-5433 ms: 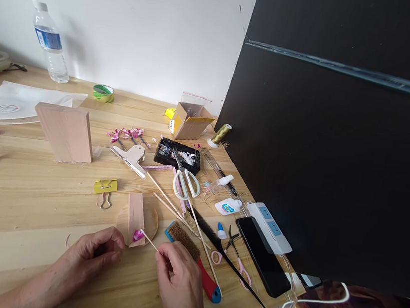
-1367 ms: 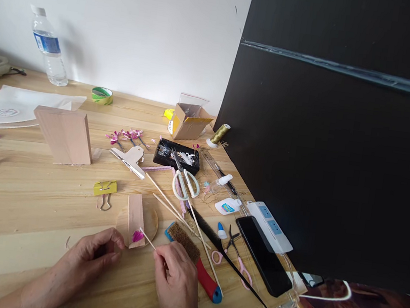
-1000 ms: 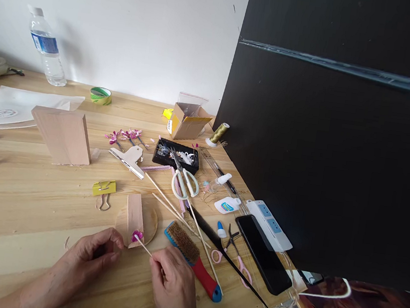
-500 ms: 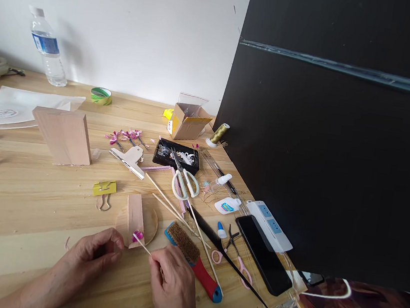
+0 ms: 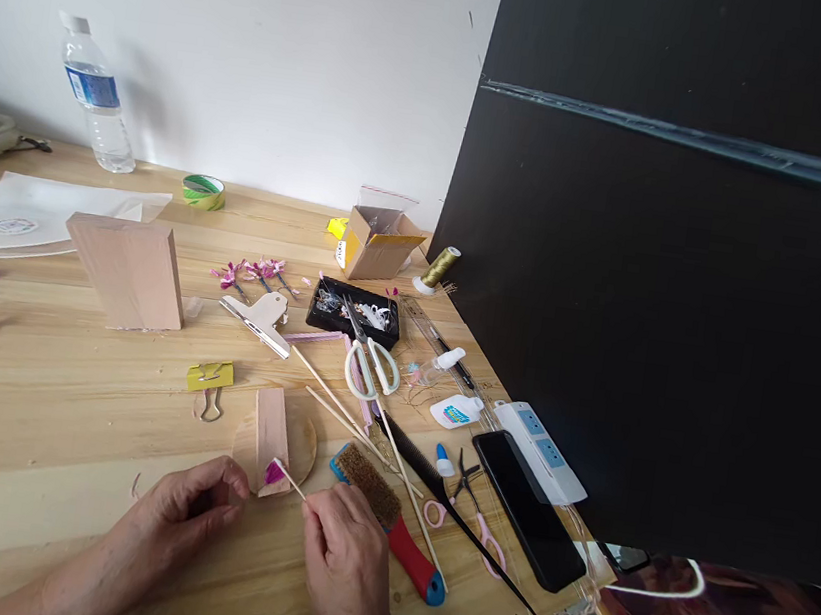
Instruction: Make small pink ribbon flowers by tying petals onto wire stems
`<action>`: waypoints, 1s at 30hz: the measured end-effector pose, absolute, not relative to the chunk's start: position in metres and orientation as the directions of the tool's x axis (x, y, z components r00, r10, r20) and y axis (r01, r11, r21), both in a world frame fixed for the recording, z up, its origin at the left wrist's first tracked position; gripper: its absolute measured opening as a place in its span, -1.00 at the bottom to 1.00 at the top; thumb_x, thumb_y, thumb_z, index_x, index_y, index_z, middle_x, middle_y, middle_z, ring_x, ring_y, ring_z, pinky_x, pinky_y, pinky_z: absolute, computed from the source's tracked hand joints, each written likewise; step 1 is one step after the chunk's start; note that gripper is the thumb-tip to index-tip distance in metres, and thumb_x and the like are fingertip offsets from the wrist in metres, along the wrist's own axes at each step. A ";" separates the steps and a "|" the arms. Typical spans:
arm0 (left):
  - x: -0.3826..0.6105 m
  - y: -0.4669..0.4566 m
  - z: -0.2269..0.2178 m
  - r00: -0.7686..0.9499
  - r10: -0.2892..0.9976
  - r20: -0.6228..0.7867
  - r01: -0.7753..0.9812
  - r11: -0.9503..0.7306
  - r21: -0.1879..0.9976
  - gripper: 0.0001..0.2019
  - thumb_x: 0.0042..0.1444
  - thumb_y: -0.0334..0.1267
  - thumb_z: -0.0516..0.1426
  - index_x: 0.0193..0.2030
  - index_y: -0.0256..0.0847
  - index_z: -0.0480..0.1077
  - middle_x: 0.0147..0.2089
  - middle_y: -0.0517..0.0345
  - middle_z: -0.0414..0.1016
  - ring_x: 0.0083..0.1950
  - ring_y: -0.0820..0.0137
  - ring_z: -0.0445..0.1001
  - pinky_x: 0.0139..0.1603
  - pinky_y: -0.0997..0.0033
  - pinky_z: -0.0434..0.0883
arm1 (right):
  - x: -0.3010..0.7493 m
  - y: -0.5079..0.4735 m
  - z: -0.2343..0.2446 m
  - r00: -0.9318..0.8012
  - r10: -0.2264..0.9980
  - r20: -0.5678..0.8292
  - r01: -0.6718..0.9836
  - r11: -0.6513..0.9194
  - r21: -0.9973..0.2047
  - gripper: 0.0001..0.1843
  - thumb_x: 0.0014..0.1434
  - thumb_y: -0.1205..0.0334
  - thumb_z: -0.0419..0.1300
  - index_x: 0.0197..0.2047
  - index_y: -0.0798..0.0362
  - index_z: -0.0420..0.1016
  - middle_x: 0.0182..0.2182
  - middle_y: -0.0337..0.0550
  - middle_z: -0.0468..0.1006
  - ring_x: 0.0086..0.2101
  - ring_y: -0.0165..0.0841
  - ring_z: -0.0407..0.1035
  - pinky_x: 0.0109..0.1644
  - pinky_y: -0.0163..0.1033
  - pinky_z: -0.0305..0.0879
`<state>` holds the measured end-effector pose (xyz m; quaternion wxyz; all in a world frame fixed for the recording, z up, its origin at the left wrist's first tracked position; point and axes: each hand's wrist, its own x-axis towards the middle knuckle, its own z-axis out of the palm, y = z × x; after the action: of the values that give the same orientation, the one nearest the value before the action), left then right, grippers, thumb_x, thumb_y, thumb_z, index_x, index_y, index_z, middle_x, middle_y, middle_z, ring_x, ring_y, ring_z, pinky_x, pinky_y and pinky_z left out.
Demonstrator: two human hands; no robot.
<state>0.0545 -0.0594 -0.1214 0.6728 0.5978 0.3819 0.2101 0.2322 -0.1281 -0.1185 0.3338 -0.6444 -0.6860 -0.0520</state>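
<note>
My right hand (image 5: 351,557) pinches a thin pale stick (image 5: 291,478) close to its near end. The stick's far tip touches a small purple petal-like piece (image 5: 273,472). That piece lies at the near end of a narrow wooden block (image 5: 271,425), which rests on a round wooden disc (image 5: 303,443). Left of the block, my left hand (image 5: 191,511) lies on its side with bent fingers. A gap shows between thumb and forefinger, and I see nothing held there. A brush (image 5: 375,490) with a red and blue handle lies just beyond my right hand.
Beyond lie a yellow binder clip (image 5: 210,376), white-handled scissors (image 5: 372,368), a black tray (image 5: 354,312) and a wooden board (image 5: 127,275) standing upright. To the right are a black comb (image 5: 427,466), a glue bottle (image 5: 455,411), a phone (image 5: 527,510) and a tall black panel (image 5: 652,309).
The stick's tip has shifted slightly right and up on the purple piece, which now looks smaller and more folded. My left hand has stayed in place.
</note>
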 end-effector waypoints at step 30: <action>0.053 -0.060 -0.124 0.625 0.736 -0.260 0.171 0.196 0.966 -0.71 0.07 0.02 0.09 -0.37 -0.19 0.33 -0.56 0.33 0.14 -0.52 0.48 0.05 -0.54 0.53 0.05 | 0.238 -0.135 -0.104 0.133 0.881 0.454 0.804 0.172 -0.569 -0.74 0.12 0.47 0.00 -0.54 0.03 0.31 -0.63 -0.28 0.33 -0.55 -0.43 0.26 -0.49 -0.39 0.14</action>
<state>0.0533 -0.0604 -0.1242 0.6742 0.5983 0.3788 0.2096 0.2378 -0.1351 -0.1040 0.3935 -0.6415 -0.6567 0.0487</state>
